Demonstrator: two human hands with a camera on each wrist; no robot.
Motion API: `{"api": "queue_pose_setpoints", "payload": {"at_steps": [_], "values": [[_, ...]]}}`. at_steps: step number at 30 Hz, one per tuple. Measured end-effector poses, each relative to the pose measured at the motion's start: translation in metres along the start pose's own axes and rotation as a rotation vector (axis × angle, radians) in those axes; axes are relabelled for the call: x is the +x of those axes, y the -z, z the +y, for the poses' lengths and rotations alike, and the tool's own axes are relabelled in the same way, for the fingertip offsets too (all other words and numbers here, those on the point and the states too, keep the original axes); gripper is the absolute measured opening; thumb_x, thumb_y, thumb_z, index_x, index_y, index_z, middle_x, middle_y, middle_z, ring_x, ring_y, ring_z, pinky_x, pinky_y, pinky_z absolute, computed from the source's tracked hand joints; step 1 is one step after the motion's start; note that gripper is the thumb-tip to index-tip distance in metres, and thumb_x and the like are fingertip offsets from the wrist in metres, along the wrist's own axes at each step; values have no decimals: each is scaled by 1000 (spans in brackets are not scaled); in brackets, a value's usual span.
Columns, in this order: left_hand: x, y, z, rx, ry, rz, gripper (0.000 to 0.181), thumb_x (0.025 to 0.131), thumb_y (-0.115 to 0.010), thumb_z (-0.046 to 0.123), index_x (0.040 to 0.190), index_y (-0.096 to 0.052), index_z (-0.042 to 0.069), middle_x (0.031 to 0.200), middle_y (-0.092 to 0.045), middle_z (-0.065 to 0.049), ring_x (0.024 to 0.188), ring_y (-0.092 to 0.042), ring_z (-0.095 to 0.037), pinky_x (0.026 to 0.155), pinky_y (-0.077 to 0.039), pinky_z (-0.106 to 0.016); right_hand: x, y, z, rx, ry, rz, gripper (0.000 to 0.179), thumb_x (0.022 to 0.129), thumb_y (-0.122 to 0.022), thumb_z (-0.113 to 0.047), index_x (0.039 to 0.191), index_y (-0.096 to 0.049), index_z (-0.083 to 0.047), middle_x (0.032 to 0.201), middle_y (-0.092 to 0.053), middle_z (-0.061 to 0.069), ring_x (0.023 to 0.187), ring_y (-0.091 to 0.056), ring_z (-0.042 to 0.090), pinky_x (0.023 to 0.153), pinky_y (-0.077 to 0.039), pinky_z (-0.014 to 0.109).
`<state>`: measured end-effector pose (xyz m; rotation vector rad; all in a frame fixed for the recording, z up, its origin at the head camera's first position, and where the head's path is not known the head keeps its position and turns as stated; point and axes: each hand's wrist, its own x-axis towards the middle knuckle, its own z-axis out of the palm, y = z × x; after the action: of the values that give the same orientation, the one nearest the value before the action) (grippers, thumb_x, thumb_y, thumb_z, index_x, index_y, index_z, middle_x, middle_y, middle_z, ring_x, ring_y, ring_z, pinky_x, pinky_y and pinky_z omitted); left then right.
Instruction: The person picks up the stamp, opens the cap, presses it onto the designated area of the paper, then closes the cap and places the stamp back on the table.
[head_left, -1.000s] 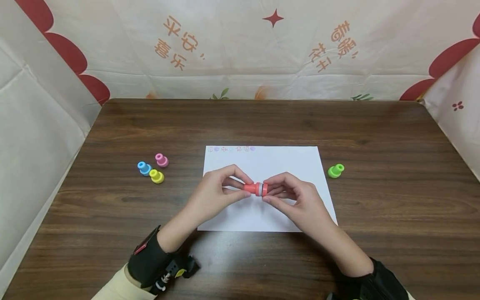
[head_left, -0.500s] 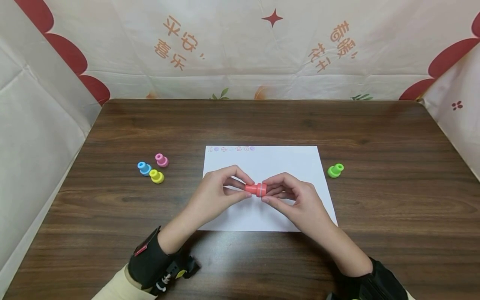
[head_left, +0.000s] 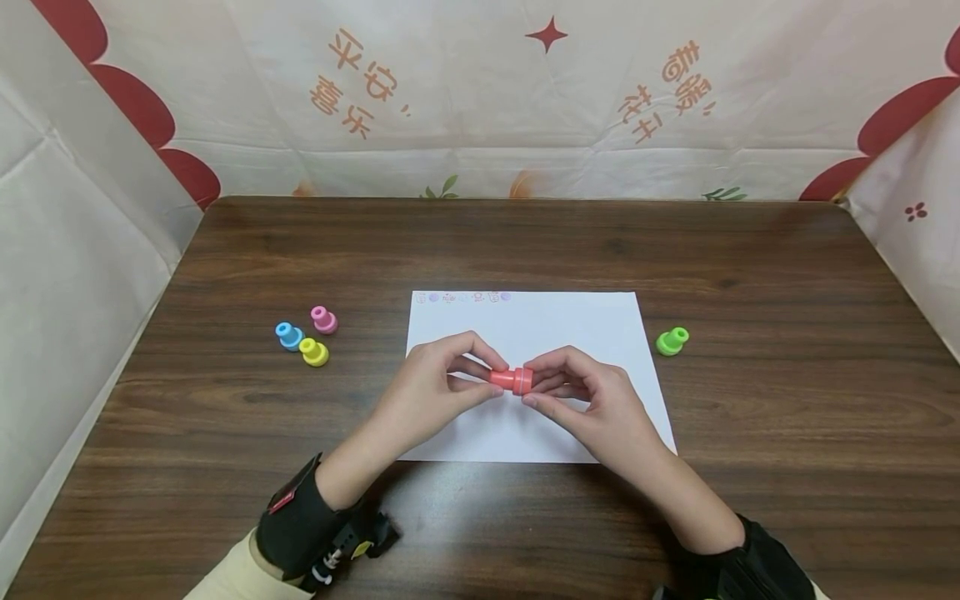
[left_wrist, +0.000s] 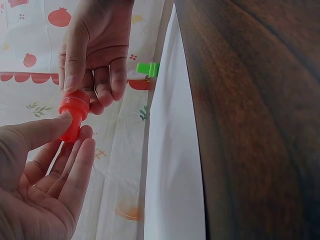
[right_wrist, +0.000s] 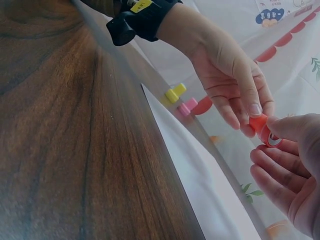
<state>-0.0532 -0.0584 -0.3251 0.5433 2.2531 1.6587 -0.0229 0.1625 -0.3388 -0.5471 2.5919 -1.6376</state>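
Note:
Over the white paper [head_left: 570, 321], both hands meet on a small red toy stamp [head_left: 512, 381] held sideways. My left hand [head_left: 435, 379] pinches its narrow handle between thumb and fingers. At the wider end, my right hand [head_left: 592, 396] pinches the red cap [left_wrist: 75, 99] with thumb and fingertips. Only a thin pale line shows between cap and body. The right wrist view shows the stamp's round end [right_wrist: 272, 140] by the right thumb.
Blue [head_left: 288, 336], yellow [head_left: 313, 352] and pink [head_left: 324, 320] stamps stand together left of the paper. A green stamp [head_left: 672, 342] stands to its right. Small coloured prints [head_left: 461, 297] line the paper's top edge. A printed cloth [head_left: 480, 100] hangs behind the brown table [head_left: 480, 242].
One second ago a grey band and a dark gap showed between cap and stamp body. The cap has since moved left over the band, closing the gap. The hands barely moved.

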Motion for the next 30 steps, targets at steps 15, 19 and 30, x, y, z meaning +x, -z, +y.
{"api": "queue_pose_setpoints", "payload": {"at_steps": [15,19,30], "values": [[0,-1,4,42,-10,22,15,84,-78,3,96,-71,6,100,-74,-7,93,-74,-17,75,-60,-20,2,2,0,-4,23,0,27,83,-79,-3,107,-69,-10,100,-75,2,85,-72,5,81,-60,22],[-1,-2,5,69,-17,36,14,83,-79,4,94,-71,7,98,-75,-6,91,-74,-15,74,-59,-19,1,1,1,-3,28,5,26,82,-79,-3,106,-70,-10,99,-75,2,85,-72,4,81,-60,22],[-2,-2,4,99,-31,38,15,82,-80,4,94,-71,7,97,-75,-7,91,-74,-16,74,-59,-18,0,-1,2,-5,45,5,28,82,-79,-1,107,-70,-10,99,-75,3,85,-72,4,80,-60,22]]}}
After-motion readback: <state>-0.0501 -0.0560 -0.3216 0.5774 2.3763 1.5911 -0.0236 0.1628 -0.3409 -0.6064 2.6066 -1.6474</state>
